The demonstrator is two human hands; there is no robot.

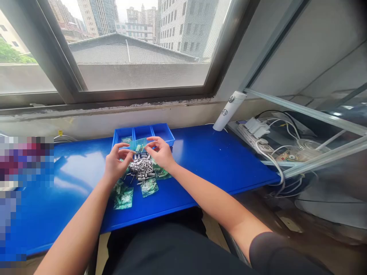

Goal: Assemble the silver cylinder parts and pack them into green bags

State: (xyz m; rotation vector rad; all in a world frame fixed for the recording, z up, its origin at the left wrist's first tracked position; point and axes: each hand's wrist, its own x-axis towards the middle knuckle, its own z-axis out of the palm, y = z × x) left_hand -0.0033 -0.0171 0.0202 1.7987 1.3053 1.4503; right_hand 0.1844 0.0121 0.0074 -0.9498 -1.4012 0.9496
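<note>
Between my two hands hangs a small green-tinted plastic bag [138,145] with a few small pieces inside. My left hand [119,158] pinches its left side, and my right hand [160,152] pinches its right side. Just below the bag lies a pile of small silver metal pins [142,168] on the blue table. Around the pile are several more filled bags: one at the front left [124,198], one at the front [149,187], and one partly under my right wrist [162,172].
A blue three-compartment tray [172,139] stands behind my hands, with a bag in its left compartment. At the table's [212,164] back right leans a white tumbler [229,110]. Power strips and white cables [265,147] crowd the right, beside a glass-edged shelf. A window spans the back.
</note>
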